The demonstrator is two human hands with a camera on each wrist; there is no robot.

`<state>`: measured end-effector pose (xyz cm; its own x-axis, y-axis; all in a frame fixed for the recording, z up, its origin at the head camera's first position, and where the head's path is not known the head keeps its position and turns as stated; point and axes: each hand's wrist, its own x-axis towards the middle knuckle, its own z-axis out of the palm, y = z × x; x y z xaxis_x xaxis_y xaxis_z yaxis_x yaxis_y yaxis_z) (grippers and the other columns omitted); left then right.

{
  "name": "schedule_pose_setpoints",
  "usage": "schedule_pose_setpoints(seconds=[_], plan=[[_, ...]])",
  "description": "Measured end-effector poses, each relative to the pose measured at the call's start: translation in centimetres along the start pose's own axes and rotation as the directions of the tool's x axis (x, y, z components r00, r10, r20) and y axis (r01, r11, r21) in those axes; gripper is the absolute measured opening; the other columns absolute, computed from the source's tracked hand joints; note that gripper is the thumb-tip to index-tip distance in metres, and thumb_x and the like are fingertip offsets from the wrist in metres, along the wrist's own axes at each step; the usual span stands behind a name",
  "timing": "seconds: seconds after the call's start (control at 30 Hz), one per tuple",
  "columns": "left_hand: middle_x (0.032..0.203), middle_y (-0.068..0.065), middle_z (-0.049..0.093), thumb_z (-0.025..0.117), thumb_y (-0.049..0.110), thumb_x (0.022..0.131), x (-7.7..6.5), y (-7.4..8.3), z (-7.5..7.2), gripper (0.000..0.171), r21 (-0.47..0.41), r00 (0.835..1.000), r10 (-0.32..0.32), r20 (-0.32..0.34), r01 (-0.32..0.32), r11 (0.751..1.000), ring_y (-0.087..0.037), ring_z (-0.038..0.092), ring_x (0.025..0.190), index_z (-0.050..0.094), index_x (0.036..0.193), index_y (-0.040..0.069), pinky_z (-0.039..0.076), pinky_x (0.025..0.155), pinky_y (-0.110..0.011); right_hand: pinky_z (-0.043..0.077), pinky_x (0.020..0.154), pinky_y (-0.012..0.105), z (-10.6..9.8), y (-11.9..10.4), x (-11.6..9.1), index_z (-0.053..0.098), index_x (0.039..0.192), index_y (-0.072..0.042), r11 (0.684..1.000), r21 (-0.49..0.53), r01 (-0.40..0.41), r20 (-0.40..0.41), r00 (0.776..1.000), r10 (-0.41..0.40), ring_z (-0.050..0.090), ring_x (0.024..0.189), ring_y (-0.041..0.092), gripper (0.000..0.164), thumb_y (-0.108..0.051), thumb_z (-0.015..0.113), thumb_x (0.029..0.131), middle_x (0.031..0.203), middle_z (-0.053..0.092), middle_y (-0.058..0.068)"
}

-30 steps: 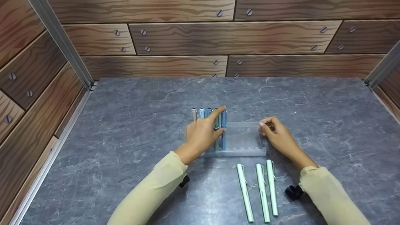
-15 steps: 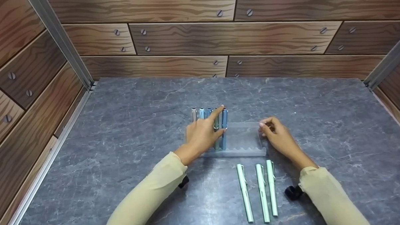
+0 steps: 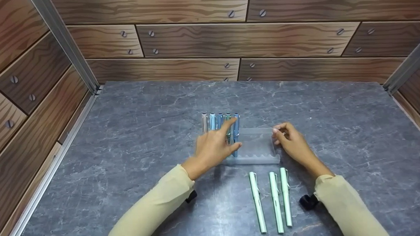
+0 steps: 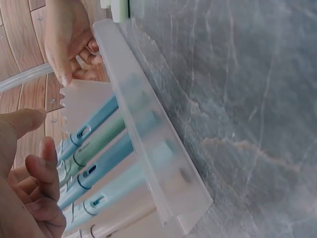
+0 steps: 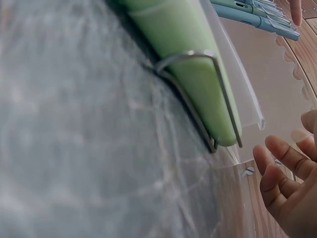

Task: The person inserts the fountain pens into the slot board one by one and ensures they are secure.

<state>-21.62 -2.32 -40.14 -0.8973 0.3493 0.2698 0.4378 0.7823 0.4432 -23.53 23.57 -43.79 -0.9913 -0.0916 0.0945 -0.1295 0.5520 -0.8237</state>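
A clear pen rack (image 3: 254,142) with a notched front ledge stands on the table. Several capped pens lean side by side in its left half: a brownish one (image 3: 204,121), a light blue one (image 3: 212,120), blue ones and a green one (image 4: 106,138). My left hand (image 3: 212,147) hovers over them, thumb and forefinger spread beside the rightmost blue pen (image 3: 236,125), holding nothing. At the rack's right edge, my right hand (image 3: 293,141) pinches the clear panel between thumb and fingers. Three mint-green pens (image 3: 275,201) lie in front of the rack.
Grey marbled tabletop (image 3: 153,106) surrounds the rack. Wood-patterned panels (image 3: 245,40) wall the back and sides, with metal posts (image 3: 66,46) at the corners. In the right wrist view a mint-green pen (image 5: 198,84) with a wire clip looms close to the camera.
My left hand has let go of the rightmost blue pen and drawn slightly down towards me, its thumb now apart from the forefinger. The right hand stays at the rack's edge.
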Motion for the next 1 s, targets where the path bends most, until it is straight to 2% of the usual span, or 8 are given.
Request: schedule_pose_setpoints(seconds=[0.1, 0.2, 0.37, 0.47, 0.6, 0.7, 1.0], plan=[[0.053, 0.007, 0.056, 0.069, 0.046, 0.086, -0.3, 0.2, 0.1, 0.068, -0.019, 1.0, 0.013, 0.021, -0.013, 1.0, -0.002, 0.032, 0.04, 0.042, 0.144, 0.024, 0.02, 0.037, -0.018, 0.052, 0.074, 0.023, 0.1, 0.1, 0.0, 0.05, 0.117, 0.003, 1.0, 0.005, 0.001, -0.004, 1.0, -0.001, 0.064, 0.078, 0.017, 0.027, -0.02, 0.047, 0.102, 0.101, 0.063, 0.023], [0.056, 0.007, 0.058, 0.071, 0.045, 0.084, -0.6, 0.5, 0.2, 0.068, -0.03, 0.999, 0.021, 0.039, -0.02, 0.999, -0.002, 0.037, 0.041, 0.044, 0.142, 0.023, 0.022, 0.037, -0.018, 0.052, 0.073, 0.021, 0.2, 1.2, 0.5, 0.05, 0.116, 0.002, 1.0, 0.024, 0.015, -0.013, 1.0, -0.014, 0.063, 0.076, 0.012, 0.029, -0.024, 0.048, 0.102, 0.1, 0.064, 0.02], [0.054, 0.01, 0.054, 0.073, 0.047, 0.082, -1.2, 1.1, 0.5, 0.069, -0.039, 0.997, 0.04, 0.068, -0.038, 0.999, -0.002, 0.039, 0.042, 0.047, 0.14, 0.023, 0.023, 0.037, -0.018, 0.051, 0.073, 0.02, 0.2, 1.1, 0.5, 0.051, 0.115, 0.002, 0.999, 0.035, 0.021, -0.021, 1.0, -0.02, 0.062, 0.076, 0.011, 0.029, -0.024, 0.049, 0.101, 0.1, 0.064, 0.021], [0.055, 0.01, 0.054, 0.073, 0.048, 0.081, -1.5, 1.4, 0.6, 0.069, -0.078, 0.994, 0.042, 0.099, -0.034, 0.996, -0.002, 0.04, 0.043, 0.047, 0.14, 0.022, 0.024, 0.037, -0.018, 0.052, 0.073, 0.02, 0.2, 1.1, 0.4, 0.051, 0.115, 0.002, 0.999, 0.045, 0.019, -0.021, 1.0, -0.018, 0.062, 0.076, 0.011, 0.029, -0.024, 0.049, 0.101, 0.1, 0.064, 0.022], [0.059, 0.009, 0.057, 0.074, 0.046, 0.08, -1.9, 1.7, 0.8, 0.069, -0.103, 0.99, 0.057, 0.13, -0.044, 0.994, -0.002, 0.043, 0.045, 0.049, 0.139, 0.02, 0.03, 0.038, -0.017, 0.052, 0.073, 0.021, 0.3, 1.2, 0.5, 0.05, 0.116, 0.002, 0.999, 0.04, 0.01, -0.019, 1.0, -0.009, 0.063, 0.077, 0.012, 0.03, -0.024, 0.048, 0.101, 0.102, 0.064, 0.023], [0.061, 0.009, 0.06, 0.074, 0.048, 0.079, -2.2, 2.0, 1.0, 0.069, -0.084, 0.986, 0.065, 0.155, -0.052, 0.995, -0.003, 0.045, 0.045, 0.05, 0.138, 0.021, 0.033, 0.038, -0.017, 0.052, 0.073, 0.022, 0.3, 1.4, 0.5, 0.05, 0.117, 0.001, 1.0, 0.025, -0.002, -0.017, 1.0, 0.002, 0.063, 0.078, 0.013, 0.03, -0.025, 0.049, 0.101, 0.102, 0.064, 0.022], [0.056, 0.011, 0.053, 0.073, 0.056, 0.077, -2.6, 2.8, 1.3, 0.071, -0.098, 0.971, 0.034, 0.238, -0.011, 0.995, -0.003, 0.042, 0.044, 0.052, 0.136, 0.023, 0.029, 0.038, -0.018, 0.052, 0.075, 0.023, 0.1, 1.3, 0.6, 0.048, 0.119, 0.004, 1.0, 0.001, 0.002, 0.003, 1.0, -0.002, 0.064, 0.079, 0.015, 0.03, -0.021, 0.044, 0.103, 0.103, 0.063, 0.025]])
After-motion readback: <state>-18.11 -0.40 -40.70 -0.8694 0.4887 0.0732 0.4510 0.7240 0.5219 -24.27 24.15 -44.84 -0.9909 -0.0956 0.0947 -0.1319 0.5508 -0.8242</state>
